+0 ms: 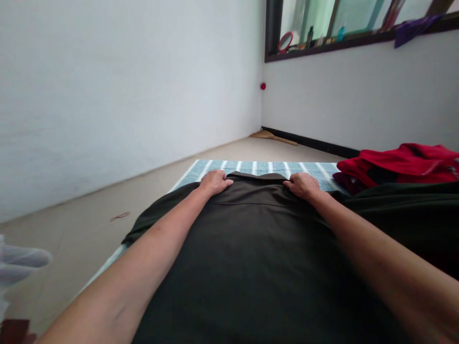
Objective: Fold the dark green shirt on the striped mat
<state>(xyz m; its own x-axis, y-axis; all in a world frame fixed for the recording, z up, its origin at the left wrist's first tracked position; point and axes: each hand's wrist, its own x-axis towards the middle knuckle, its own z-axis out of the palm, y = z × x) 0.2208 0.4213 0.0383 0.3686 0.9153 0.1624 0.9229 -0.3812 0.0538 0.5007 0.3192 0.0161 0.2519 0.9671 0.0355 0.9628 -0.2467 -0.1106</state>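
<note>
A dark collared jacket (pixel 251 248) lies spread before me, its back upward and its collar (pixel 256 177) at the far end. My left hand (pixel 215 182) grips the cloth just left of the collar, thumb pointing inward. On the other side, my right hand (pixel 303 185) is closed on the cloth at the collar's right end. The fingertips of both hands are partly hidden. One dark sleeve (pixel 158 210) stretches out past my left forearm. More dark cloth (pixel 405 210) lies beyond my right forearm.
Beneath the jacket is a blue-and-white striped cover (pixel 265 167). Red folded clothing (pixel 405 162) lies at the right. White walls meet behind, with a broom (pixel 272 136) on the floor in the corner. Something white (pixel 21 260) is at the left edge. A windowsill (pixel 322 49) holds small items.
</note>
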